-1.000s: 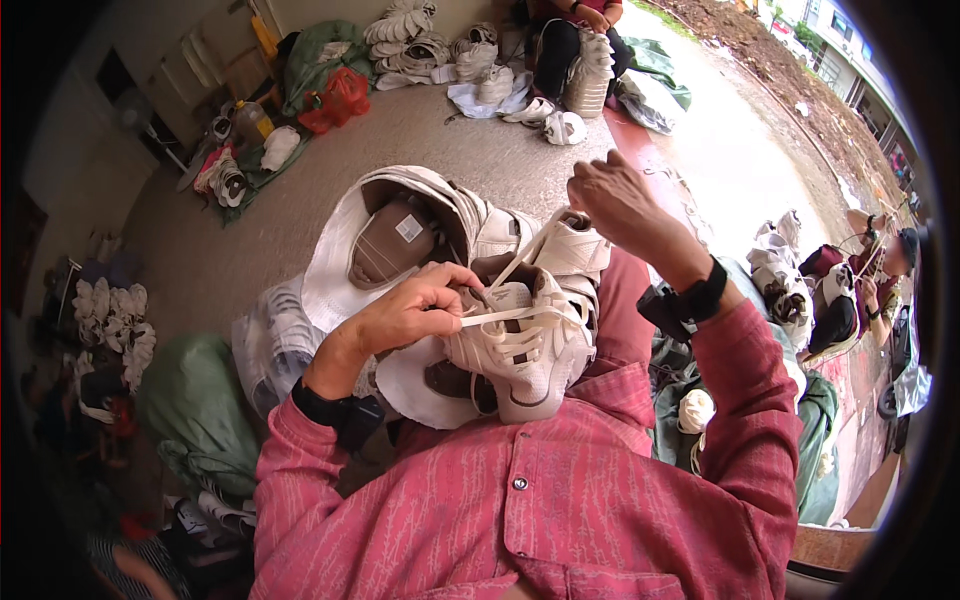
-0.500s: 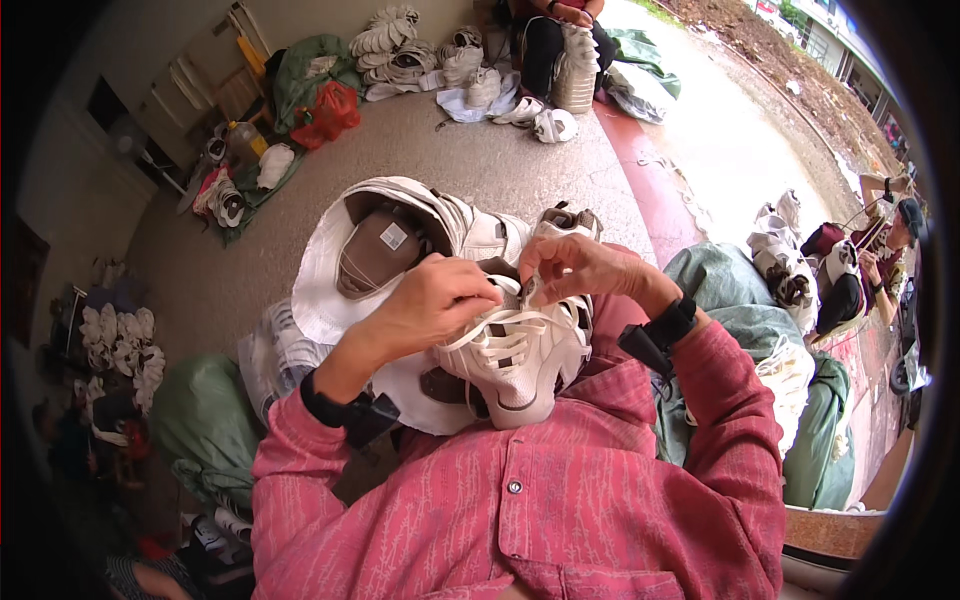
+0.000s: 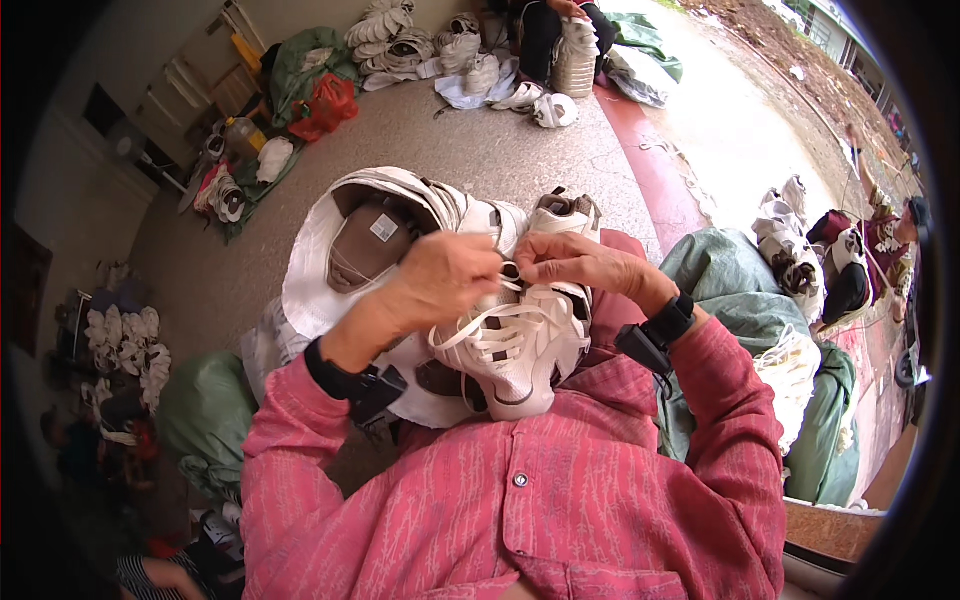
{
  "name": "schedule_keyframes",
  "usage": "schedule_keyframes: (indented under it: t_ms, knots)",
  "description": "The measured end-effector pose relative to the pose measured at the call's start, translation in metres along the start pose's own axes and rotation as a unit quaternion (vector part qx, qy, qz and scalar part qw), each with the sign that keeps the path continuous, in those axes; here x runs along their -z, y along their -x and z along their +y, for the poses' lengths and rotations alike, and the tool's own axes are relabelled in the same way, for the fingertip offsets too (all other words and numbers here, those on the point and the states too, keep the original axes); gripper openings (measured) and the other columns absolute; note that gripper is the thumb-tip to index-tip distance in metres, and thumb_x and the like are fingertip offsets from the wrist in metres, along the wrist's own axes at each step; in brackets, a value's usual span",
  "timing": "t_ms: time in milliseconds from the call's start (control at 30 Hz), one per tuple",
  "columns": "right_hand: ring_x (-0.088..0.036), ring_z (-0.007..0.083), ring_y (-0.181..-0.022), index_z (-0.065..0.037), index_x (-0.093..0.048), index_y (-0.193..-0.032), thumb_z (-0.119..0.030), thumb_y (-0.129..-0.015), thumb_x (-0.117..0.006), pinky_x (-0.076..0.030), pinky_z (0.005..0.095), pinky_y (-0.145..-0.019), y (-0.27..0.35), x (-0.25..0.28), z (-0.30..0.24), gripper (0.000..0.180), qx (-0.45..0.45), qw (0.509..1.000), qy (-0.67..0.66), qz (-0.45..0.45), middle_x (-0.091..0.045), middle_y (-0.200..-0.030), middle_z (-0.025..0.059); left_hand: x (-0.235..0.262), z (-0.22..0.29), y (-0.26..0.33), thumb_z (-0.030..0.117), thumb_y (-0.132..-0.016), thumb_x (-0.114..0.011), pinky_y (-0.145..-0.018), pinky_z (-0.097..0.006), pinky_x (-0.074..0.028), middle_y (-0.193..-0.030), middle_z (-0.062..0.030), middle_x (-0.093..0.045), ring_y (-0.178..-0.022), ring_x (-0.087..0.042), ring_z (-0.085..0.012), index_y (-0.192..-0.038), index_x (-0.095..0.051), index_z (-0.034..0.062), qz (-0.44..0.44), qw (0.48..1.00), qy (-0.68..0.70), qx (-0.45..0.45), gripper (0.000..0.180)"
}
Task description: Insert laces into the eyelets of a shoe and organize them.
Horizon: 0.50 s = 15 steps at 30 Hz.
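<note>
A white and beige sneaker [image 3: 535, 372] lies in my lap with its toe toward me. White shoelace [image 3: 490, 325] criss-crosses its front and hangs loose at the side. Over the shoe's tongue end, my left hand [image 3: 450, 284] is closed in a pinch, its fingertips partly hidden and blurred. My right hand [image 3: 585, 265] pinches the lace close to it, thumb and index finger together, with a small loop between the two hands. Beyond them rests a row of nested white sneakers [image 3: 480, 215], beside a brown-lined shoe piece [image 3: 375, 245] with a white sheet [image 3: 310, 280] around it.
Green sacks [image 3: 715, 265] stand at my right, with a bundle of white laces [image 3: 790, 375]. Another green sack [image 3: 205, 410] is at my left. Shoe piles [image 3: 385, 45] and a red bag [image 3: 328, 108] line the far wall. Co-workers sit far ahead and at right.
My left hand has turned and moved up slightly, close to the right fingertips. A small lace loop now shows between the hands. The shoe has shifted a little.
</note>
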State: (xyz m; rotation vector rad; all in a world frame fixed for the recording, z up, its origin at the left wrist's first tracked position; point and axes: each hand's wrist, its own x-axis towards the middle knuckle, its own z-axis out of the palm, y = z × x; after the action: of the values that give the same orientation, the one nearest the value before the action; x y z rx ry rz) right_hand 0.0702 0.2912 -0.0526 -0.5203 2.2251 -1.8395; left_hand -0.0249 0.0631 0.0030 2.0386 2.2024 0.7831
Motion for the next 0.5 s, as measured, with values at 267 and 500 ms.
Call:
schedule_keyframes:
  t_ms: [267,500]
  knots:
    - [-0.052,0.0108,-0.083,-0.003,-0.063,-0.103,-0.021,-0.098,-0.052,-0.045,0.0252,-0.074,0.001,-0.003,-0.011,0.021,-0.017,0.998,0.034,0.057,-0.057,-0.088,-0.0002,0.09,-0.004,0.053,0.014,-0.075,-0.069,-0.072,-0.039,-0.047,-0.08,-0.0097,-0.061,-0.076,-0.061,-0.0279,-0.086,-0.067,0.0085,0.079,0.944,-0.181,0.263,0.012]
    - [-0.06,0.0195,-0.098,-0.007,-0.066,-0.101,0.007,-0.084,-0.064,-0.051,0.0317,-0.081,0.024,-0.014,-0.03,0.022,0.146,0.969,0.186,0.066,-0.058,-0.112,0.0077,0.05,0.024,0.072,0.01,-0.064,-0.076,-0.1,-0.041,-0.036,-0.112,-0.0101,-0.055,-0.11,-0.051,-0.0304,-0.115,-0.058,0.0095,-0.027,0.997,-0.03,0.073,0.054]
